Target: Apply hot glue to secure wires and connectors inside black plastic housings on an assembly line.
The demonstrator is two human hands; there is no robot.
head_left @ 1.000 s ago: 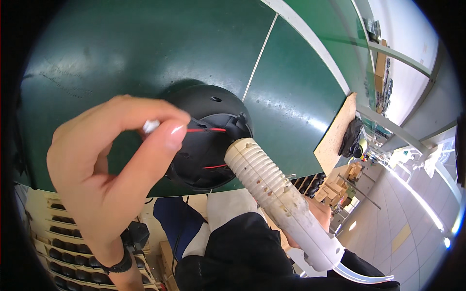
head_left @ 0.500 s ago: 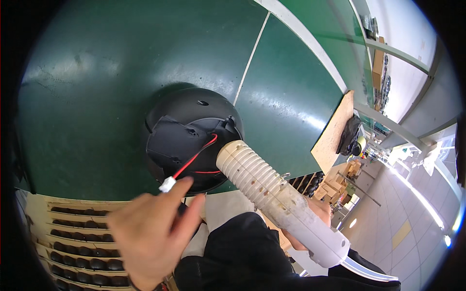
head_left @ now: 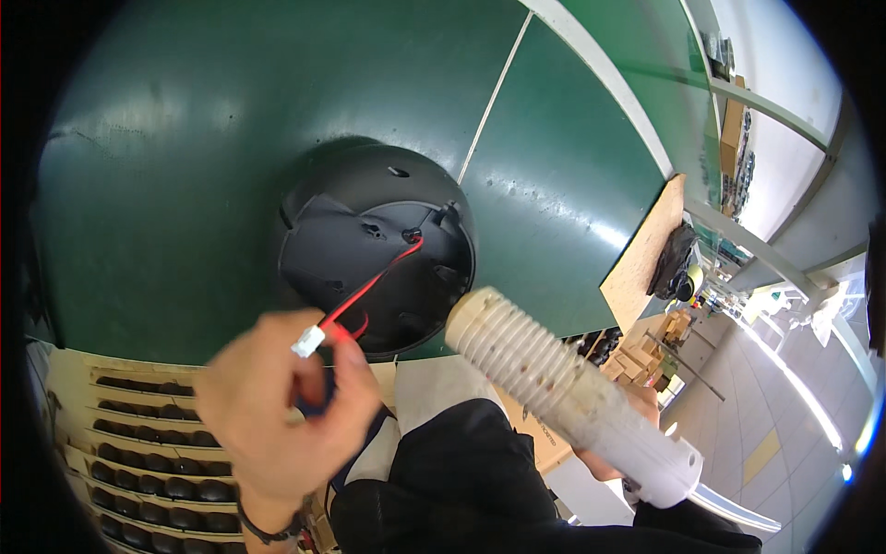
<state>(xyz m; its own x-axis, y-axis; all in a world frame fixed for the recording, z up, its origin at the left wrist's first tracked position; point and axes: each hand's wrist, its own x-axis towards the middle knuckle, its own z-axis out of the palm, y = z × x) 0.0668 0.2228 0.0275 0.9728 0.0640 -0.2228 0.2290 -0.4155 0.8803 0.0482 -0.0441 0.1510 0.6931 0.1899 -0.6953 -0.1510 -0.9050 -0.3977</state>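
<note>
A black, helmet-like round shell (head_left: 341, 226) lies on the bench with its hollow side showing. Out of a hole in its inner panel runs a thin red wire (head_left: 374, 280), tipped by a small white connector (head_left: 308, 341). My left hand (head_left: 268, 406) pinches this wire between thumb and forefinger, close behind the connector. At the shell's near right, my right hand (head_left: 637, 403) grips a stained white tubular tool (head_left: 591, 402) with a ribbed front end. The tool hides most of that hand's fingers. Its ribbed end points at the shell and appears apart from it.
The bench has a green top (head_left: 166, 212) with a pale seam. Racks of black rounded parts (head_left: 157, 462) stand below its near left edge. A wooden board (head_left: 637, 258) with a black bundle (head_left: 674, 258) lies at the right. Cardboard boxes (head_left: 637, 355) stand beyond.
My left hand's fingers have closed on the wire near the connector. The tubular tool has shifted right and slightly down in the picture, away from the shell.
</note>
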